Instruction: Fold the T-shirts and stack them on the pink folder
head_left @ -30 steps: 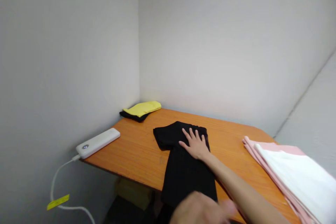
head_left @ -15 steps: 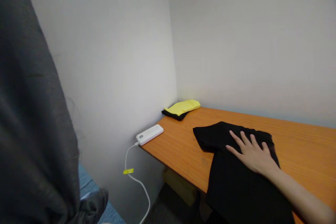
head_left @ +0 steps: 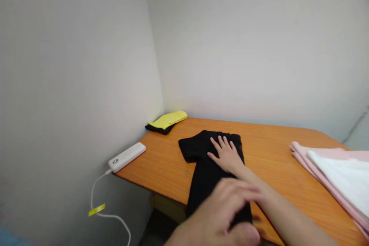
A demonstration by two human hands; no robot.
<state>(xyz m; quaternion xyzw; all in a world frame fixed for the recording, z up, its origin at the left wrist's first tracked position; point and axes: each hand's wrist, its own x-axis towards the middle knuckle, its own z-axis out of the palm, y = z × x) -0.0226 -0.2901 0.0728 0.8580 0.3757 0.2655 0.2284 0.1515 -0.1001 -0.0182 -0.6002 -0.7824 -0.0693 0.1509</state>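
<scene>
A black shirt point(head_left: 207, 169) lies folded lengthwise on the orange table point(head_left: 273, 153), with its lower end hanging over the near edge. My right hand point(head_left: 226, 154) lies flat on the shirt's upper part, fingers spread and pointing toward the wall. My left hand point(head_left: 221, 211) is close to the camera and blurred, over the shirt's lower end. Its fingers and thumb are curled with black cloth between them.
A folded yellow cloth on a black one point(head_left: 167, 121) sits in the table's far left corner. A white power bank point(head_left: 127, 157) with a cable point(head_left: 106, 207) lies at the left edge. Folded pink and white cloths point(head_left: 337, 173) are stacked at the right. Walls enclose the left and back.
The view swung left and back again. My right hand stayed flat on the black shirt. My left hand, out of view half a second ago, is back over the shirt's lower end.
</scene>
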